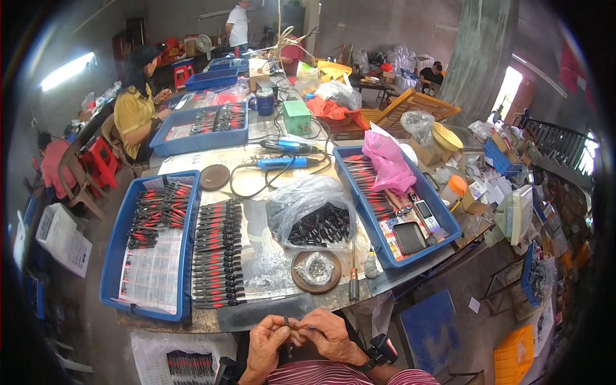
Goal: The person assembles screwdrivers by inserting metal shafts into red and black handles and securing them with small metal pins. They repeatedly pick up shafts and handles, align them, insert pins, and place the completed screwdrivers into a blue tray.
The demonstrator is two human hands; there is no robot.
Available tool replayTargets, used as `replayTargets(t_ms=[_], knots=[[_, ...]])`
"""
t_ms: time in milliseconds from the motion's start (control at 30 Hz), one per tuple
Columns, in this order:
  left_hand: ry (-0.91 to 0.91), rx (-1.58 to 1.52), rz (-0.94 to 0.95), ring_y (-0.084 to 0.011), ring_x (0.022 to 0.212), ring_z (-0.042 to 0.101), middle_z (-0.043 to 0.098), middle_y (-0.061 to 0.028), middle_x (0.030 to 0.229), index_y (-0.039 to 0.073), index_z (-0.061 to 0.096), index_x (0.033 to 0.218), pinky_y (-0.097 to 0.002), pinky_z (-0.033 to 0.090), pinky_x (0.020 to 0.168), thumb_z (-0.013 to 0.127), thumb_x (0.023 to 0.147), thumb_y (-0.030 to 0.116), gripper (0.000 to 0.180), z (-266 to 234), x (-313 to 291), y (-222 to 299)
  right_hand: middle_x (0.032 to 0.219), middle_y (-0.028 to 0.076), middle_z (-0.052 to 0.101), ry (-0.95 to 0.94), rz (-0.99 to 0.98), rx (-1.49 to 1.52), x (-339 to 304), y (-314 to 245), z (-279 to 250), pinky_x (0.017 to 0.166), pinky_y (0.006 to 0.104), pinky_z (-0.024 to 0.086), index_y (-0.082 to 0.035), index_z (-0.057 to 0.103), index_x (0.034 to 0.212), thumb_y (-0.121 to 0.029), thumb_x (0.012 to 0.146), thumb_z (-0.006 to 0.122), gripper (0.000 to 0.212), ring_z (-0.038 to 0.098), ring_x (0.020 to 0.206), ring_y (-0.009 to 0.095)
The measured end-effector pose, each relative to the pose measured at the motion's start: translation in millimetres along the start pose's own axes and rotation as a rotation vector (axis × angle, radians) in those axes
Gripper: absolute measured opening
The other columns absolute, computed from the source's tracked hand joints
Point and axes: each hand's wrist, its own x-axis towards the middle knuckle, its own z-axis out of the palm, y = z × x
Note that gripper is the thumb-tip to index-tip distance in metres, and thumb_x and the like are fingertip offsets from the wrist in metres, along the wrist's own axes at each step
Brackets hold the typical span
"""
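Just past the table's near edge, my left hand (268, 340) and my right hand (328, 335) meet with pinched fingers. Between them is a small thing with dark parts, mostly hidden, whose kind I cannot make out. Ahead of my left hand lies a long row of red-and-black pliers (218, 256). A round brown dish (335, 274) with a clear bag of small metal parts (316, 268) sits ahead of my right hand. Beside it lies a screwdriver (353, 285). Farther back, an open plastic bag (289, 206) holds black-and-red handled pieces (321, 226).
A blue tray (109, 282) with more pliers stands at left. The right blue tray (443, 215) holds pliers, a pink bag (387, 163) and a black dish. Corded blue electric screwdrivers (282, 163) lie behind the plastic bag. A person in yellow (135, 115) sits at far left.
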Motion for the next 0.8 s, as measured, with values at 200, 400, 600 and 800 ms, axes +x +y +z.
replayTargets(t_ms=[200, 400, 600, 800], knots=[[0.021, 0.014, 0.056, -0.0197, 0.073, 0.062, 0.063, -0.0227, 0.093, -0.010, 0.050, 0.100, -0.0284, 0.051, 0.067, 0.049, 0.089, 0.002, 0.016, -1.8, 0.5, 1.2, 0.080, 0.013, 0.058, 0.006, -0.050, -0.121, 3.5, 1.3, -7.6, 0.062, 0.0339, 0.046, 0.000, 0.059, 0.088, -0.004, 0.081, 0.064, 0.010, 0.059, 0.072, 0.029], [0.043, 0.073, 0.058, -0.0153, 0.068, 0.058, 0.063, -0.0191, 0.089, -0.008, 0.053, 0.100, -0.0235, 0.046, 0.061, 0.051, 0.088, 0.002, 0.016, 0.8, -1.5, 4.5, 0.084, 0.015, 0.059, -0.012, -0.022, -0.041, 0.9, 7.7, -7.4, 0.064, 0.0352, 0.047, 0.002, 0.056, 0.090, -0.002, 0.081, 0.064, 0.012, 0.060, 0.075, 0.031], [0.063, 0.096, 0.038, -0.0131, 0.067, 0.054, 0.063, -0.0149, 0.085, -0.007, 0.056, 0.102, -0.0235, 0.044, 0.062, 0.053, 0.088, 0.004, 0.019, 6.4, -3.6, 5.8, 0.083, 0.014, 0.060, -0.043, -0.020, -0.084, -2.5, 10.8, -5.4, 0.065, 0.0323, 0.048, 0.001, 0.057, 0.091, -0.001, 0.082, 0.063, 0.010, 0.062, 0.076, 0.027], [0.059, 0.096, 0.032, -0.0110, 0.074, 0.055, 0.063, -0.0105, 0.089, -0.007, 0.058, 0.103, -0.0221, 0.045, 0.069, 0.054, 0.090, 0.006, 0.019, 7.5, -3.4, 6.2, 0.082, 0.014, 0.060, -0.070, 0.038, -0.085, -4.0, 12.1, -6.0, 0.063, 0.0320, 0.048, 0.003, 0.057, 0.092, 0.001, 0.080, 0.063, 0.013, 0.062, 0.072, 0.028]])
